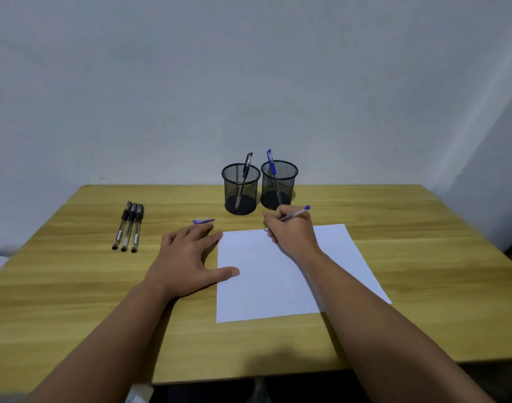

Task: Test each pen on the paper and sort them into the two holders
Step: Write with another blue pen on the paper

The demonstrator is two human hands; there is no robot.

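My right hand grips a clear pen with a blue end, its tip down at the far edge of the white paper, where faint marks show. My left hand lies flat on the wooden table, fingers spread, thumb resting on the paper's left edge. A blue pen cap lies just beyond its fingertips. Three black pens lie side by side at the left. Two black mesh holders stand at the back: the left holder has a black pen, the right holder a blue pen.
The wooden table stands against a pale wall. Its front edge runs below my forearms, with dark floor beneath. Something white shows at the far left edge of the view.
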